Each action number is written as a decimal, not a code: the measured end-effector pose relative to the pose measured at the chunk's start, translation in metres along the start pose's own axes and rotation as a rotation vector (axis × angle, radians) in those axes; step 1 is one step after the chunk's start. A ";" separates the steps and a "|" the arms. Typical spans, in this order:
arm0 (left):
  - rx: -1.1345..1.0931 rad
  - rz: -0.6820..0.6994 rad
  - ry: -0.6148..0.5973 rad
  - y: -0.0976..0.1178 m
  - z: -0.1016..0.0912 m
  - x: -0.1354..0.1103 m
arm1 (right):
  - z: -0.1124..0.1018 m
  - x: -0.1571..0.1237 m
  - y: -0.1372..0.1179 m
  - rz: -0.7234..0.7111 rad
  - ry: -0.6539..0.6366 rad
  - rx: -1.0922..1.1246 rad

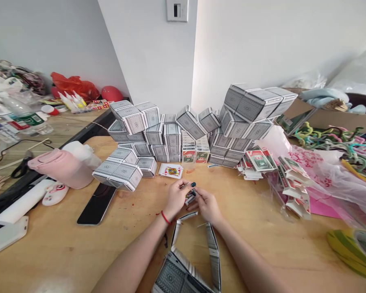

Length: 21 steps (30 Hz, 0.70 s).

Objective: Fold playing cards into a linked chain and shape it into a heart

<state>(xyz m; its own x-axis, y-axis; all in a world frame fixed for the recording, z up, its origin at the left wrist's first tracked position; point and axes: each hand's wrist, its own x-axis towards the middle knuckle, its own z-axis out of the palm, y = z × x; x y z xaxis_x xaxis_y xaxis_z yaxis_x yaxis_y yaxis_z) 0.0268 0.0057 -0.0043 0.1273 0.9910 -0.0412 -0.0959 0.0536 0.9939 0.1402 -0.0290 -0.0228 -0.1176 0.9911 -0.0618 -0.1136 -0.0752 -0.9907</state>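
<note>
My left hand [178,198], with a red string at its wrist, and my right hand [208,205] meet over the middle of the table. Between their pinched fingers is a small playing card [189,198], partly hidden by the fingers; whether it is one card or several I cannot tell. A face-up playing card [171,171] lies flat just beyond my left hand. Below my wrists stands a bag-like shape made of folded playing cards [173,272], with a strip loop [213,248] whose ends are apart near my right hand.
Boxes built of playing cards [171,136] are stacked along the back. At right are card packs [259,160], opened packs [294,183], plastic bags [326,162] and yellow tape [350,252]. A phone [97,203] and pink roll [64,167] lie at left.
</note>
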 end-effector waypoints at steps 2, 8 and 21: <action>0.049 0.034 0.009 0.000 0.000 0.000 | 0.002 0.000 0.000 0.000 0.017 -0.017; 0.091 0.169 0.090 0.000 0.000 0.002 | 0.001 0.007 -0.001 -0.030 0.169 0.123; 0.414 0.322 0.151 -0.012 -0.009 0.003 | -0.009 0.010 -0.006 -0.095 0.089 0.122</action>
<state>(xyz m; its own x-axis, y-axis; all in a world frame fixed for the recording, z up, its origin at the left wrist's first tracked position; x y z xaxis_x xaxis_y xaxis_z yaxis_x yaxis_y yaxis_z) 0.0196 0.0092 -0.0169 0.0096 0.9576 0.2878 0.2941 -0.2778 0.9145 0.1483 -0.0175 -0.0191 -0.0133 0.9998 0.0158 -0.2392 0.0122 -0.9709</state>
